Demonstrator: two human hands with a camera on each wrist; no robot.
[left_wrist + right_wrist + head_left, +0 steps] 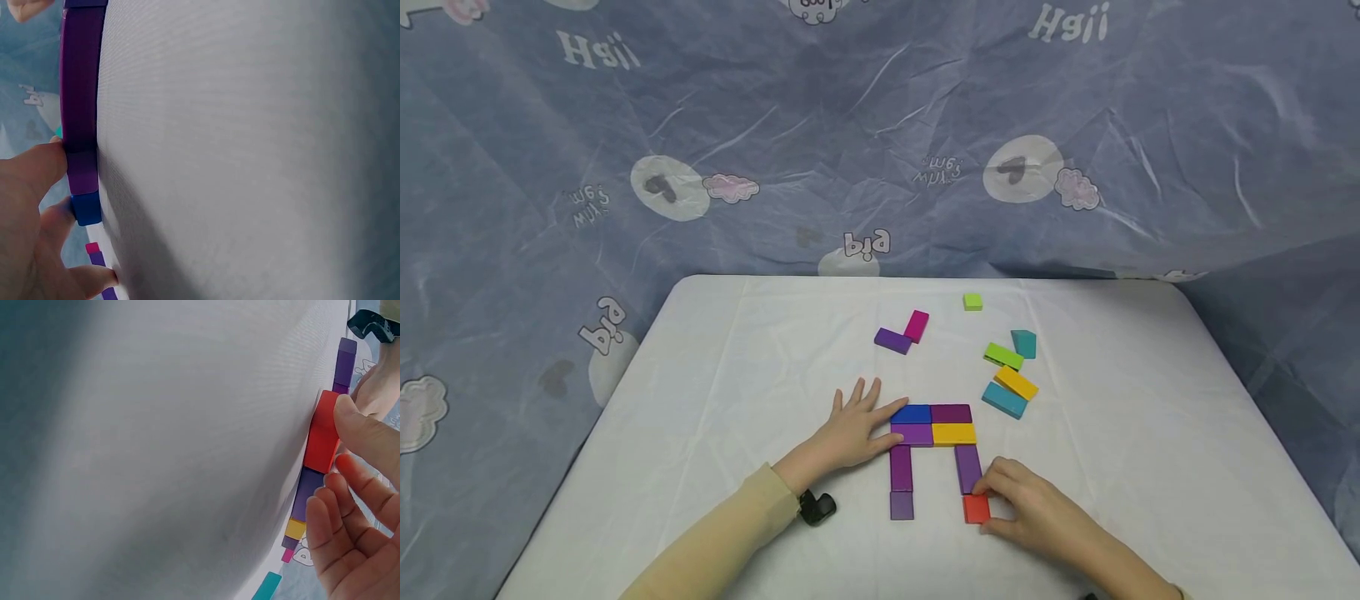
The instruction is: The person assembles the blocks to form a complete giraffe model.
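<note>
Flat colored blocks form an arch-like shape on the table. Its top has a blue block (912, 414), a dark plum block (951, 414), a purple block (913, 435) and a yellow block (955, 434). The left leg is a magenta-purple block (901, 468) above a short purple block (902, 506). My left hand (848, 432) lies with fingers spread, its index finger and thumb touching the blue and purple blocks' left side. On the right leg, my right hand (1032, 507) pinches a red block (323, 432) between thumb and index finger, against the lower end of a purple block (968, 469).
Behind the arch lie a purple block (892, 340) touching a magenta one (917, 326), and a small lime block (973, 302). At the back right are a teal block (1024, 344), a green one (1003, 356), a yellow one (1017, 382) and a blue-teal one (1004, 401).
</note>
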